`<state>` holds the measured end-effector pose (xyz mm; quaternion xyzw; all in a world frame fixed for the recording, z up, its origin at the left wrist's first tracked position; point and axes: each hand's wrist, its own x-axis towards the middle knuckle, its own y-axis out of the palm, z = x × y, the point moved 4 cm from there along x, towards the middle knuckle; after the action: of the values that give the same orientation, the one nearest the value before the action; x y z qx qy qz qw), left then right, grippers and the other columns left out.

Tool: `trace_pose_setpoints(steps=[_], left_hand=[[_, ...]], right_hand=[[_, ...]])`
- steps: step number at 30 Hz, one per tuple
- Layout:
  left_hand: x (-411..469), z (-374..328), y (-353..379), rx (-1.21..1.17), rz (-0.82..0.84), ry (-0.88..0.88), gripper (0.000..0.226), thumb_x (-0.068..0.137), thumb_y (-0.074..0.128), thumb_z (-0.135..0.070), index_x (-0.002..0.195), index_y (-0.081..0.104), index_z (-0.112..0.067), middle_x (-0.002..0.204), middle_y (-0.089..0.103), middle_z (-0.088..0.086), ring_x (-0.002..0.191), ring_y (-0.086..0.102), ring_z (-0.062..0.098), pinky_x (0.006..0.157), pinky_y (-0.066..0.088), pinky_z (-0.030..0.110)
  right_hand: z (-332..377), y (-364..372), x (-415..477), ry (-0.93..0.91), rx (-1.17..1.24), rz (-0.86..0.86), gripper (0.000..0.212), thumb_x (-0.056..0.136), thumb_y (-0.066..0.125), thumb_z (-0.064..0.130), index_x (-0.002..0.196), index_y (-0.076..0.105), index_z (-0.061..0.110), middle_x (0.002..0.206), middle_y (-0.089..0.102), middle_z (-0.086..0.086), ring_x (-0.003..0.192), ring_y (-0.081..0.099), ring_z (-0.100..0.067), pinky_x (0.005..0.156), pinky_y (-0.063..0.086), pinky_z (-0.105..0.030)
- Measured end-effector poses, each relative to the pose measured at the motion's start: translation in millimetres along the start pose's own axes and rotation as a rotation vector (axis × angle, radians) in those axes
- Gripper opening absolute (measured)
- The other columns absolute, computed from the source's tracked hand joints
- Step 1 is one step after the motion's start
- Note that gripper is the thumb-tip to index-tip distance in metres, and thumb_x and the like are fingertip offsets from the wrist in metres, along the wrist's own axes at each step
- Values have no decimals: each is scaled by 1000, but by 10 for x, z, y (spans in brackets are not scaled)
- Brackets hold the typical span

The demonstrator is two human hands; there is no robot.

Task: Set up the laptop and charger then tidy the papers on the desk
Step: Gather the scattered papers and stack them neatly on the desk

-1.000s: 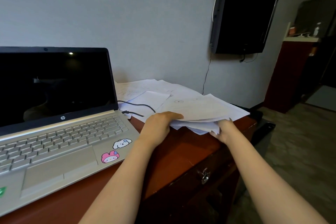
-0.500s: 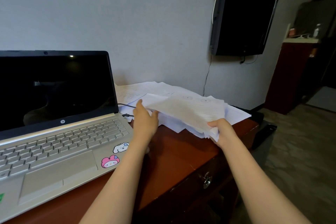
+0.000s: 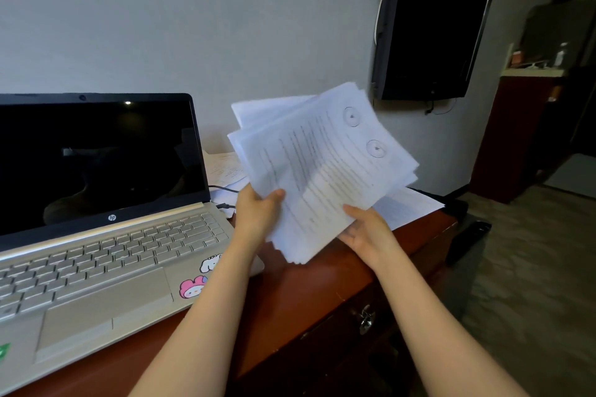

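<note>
I hold a loose stack of printed white papers (image 3: pixel 322 164) tilted up above the desk. My left hand (image 3: pixel 258 213) grips its lower left edge, thumb on the front sheet. My right hand (image 3: pixel 367 229) holds the lower right edge, thumb on the front and fingers behind. The open silver laptop (image 3: pixel 106 245) with a dark screen sits on the left of the red-brown desk (image 3: pixel 309 293). A black charger cable (image 3: pixel 222 188) runs to the laptop's right side. A few more sheets (image 3: pixel 406 206) still lie on the desk behind the stack.
A black TV (image 3: pixel 429 26) hangs on the wall to the right. The desk has a drawer with a metal lock (image 3: pixel 366 322) at its front. A dark cabinet (image 3: pixel 519 135) stands further right, with tiled floor beyond the desk edge.
Both hands have lifted the stack of papers off the desk and tipped it upright toward me. The left hand moved from the stack's far side to its lower left edge.
</note>
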<state>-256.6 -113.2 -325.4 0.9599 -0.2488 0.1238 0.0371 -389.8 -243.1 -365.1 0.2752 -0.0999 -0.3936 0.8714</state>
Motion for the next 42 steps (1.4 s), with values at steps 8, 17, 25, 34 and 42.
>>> trace_pose_setpoints(steps=[8,17,25,34,42], left_hand=[[72,-145,-310,-51,-205,180,21,85,62,-5,102,61,-17,98,63,1,94,61,22,87,48,35],[80,-145,-232,-158,-167,168,22,90,57,-7,112,60,-13,100,63,1,91,60,17,77,48,27],[52,-173,-139,-136,-51,135,30,94,55,-25,121,56,-11,105,61,-3,97,59,14,74,47,18],[57,-251,-104,-65,-9,210,24,96,51,-17,119,55,-14,98,60,-11,85,57,-1,66,45,8],[165,-215,-139,-33,-64,202,49,92,57,-25,133,35,-9,114,49,-4,99,49,12,72,40,18]], right_hand=[[350,-461,110,-135,164,-271,38,88,60,6,126,55,7,101,66,-6,76,68,-17,57,58,-27],[799,-435,79,-408,-397,-365,20,87,61,0,105,62,8,85,64,0,75,60,-16,56,51,-14],[1015,-431,67,-505,-409,-371,20,91,58,7,111,58,6,101,61,-4,90,58,-19,72,48,-21],[1026,-382,59,-557,-371,-387,10,93,51,2,95,56,11,90,63,3,79,59,-10,67,51,-15],[1012,-285,126,-496,-389,-303,22,89,63,20,104,49,16,103,62,1,91,60,-16,77,50,-28]])
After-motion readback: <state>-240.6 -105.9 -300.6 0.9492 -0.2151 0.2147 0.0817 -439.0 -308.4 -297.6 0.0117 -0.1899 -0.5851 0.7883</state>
